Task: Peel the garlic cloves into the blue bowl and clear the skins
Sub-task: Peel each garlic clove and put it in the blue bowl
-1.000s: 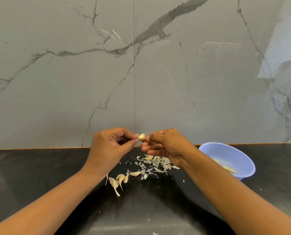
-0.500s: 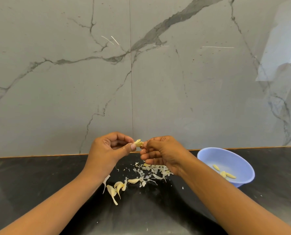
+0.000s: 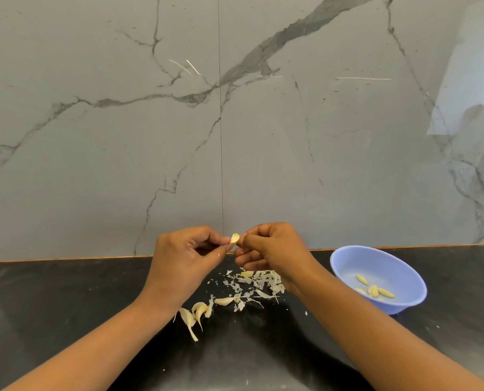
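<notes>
Over the middle of the black stone countertop [image 3: 66, 306], the left hand [image 3: 184, 258] and right hand [image 3: 271, 246] each pinch one small pale garlic clove [image 3: 235, 238] in curled fingertips. Below lie a few seemingly unpeeled cloves [image 3: 197, 311] and scattered papery skins [image 3: 257, 280]. Toward the back right edge, the round blue plastic bowl [image 3: 376, 261] holds several peeled cloves [image 3: 376, 290]. I'd say the peeling is partway done and the clearing not begun.

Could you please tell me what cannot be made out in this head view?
All head view.
Garlic clove pinched between left hand and right hand: fingertips cover most; remaining skin unclear.
Skins on the counter: right hand hides the pile's right part.
Pieces at the pile's near-left end: too small to tell cloves from skins.
Peeled cloves in the blue bowl: small, overlapping; count unsure.
</notes>
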`<state>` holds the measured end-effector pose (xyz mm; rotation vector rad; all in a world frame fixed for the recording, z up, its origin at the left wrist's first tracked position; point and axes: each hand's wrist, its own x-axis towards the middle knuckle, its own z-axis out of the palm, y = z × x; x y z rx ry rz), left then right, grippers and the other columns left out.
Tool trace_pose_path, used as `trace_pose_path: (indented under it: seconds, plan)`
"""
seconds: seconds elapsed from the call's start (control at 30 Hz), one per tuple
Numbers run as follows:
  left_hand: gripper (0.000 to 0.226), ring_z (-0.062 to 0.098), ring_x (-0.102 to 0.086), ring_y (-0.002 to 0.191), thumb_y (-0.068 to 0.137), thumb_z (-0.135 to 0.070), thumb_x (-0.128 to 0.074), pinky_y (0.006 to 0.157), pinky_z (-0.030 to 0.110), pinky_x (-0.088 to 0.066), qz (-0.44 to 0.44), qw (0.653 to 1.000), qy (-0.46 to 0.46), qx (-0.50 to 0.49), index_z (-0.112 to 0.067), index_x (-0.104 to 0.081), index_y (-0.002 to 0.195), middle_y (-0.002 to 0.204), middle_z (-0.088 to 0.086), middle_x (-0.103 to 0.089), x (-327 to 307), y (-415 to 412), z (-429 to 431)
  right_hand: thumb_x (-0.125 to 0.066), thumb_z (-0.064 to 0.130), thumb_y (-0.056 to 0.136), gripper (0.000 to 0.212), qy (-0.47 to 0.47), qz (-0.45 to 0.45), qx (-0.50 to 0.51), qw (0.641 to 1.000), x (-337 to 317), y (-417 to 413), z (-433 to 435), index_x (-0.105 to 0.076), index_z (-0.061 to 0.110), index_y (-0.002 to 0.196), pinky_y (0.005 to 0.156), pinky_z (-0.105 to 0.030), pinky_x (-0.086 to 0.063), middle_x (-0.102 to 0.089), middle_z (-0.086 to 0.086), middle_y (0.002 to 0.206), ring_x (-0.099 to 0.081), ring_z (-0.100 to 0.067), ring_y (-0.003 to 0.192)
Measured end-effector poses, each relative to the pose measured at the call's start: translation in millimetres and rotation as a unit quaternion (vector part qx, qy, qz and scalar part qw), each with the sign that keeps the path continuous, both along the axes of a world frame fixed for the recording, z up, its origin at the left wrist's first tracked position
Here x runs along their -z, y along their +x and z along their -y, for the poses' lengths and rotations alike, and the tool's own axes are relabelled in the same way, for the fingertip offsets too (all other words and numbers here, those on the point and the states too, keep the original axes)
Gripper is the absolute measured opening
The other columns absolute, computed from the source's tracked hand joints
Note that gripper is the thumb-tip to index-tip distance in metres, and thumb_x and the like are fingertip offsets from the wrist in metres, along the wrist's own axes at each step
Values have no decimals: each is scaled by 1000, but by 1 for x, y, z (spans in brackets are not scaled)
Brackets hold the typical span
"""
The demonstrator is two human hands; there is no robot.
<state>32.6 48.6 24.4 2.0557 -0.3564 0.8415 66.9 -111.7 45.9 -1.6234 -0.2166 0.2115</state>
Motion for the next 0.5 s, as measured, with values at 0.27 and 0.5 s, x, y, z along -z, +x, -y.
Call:
trace_pose_path:
  seconds: [0.27,0.5]
  plan:
    - [11,5,-70,67,73,-11,-80,62,14,-54,-35,998,-42,19,-19,-77,79,72,-11,-74,1,0,2,-61,4,88,7,12,-17,12,1000,4,2,-2,-66,1,84,48,-21,-53,-65,-6,62,-60,-11,49]
    - [13,17,-70,70,62,-16,-77,62,20,-56,-145,949,-264,96,-11,-73,73,74,9,-74,-2,4,4,-63,8,88,8,-6,-32,-28,999,5,2,-3,-64,7,80,49,-21,-52,-63,-5,64,-59,-8,49]
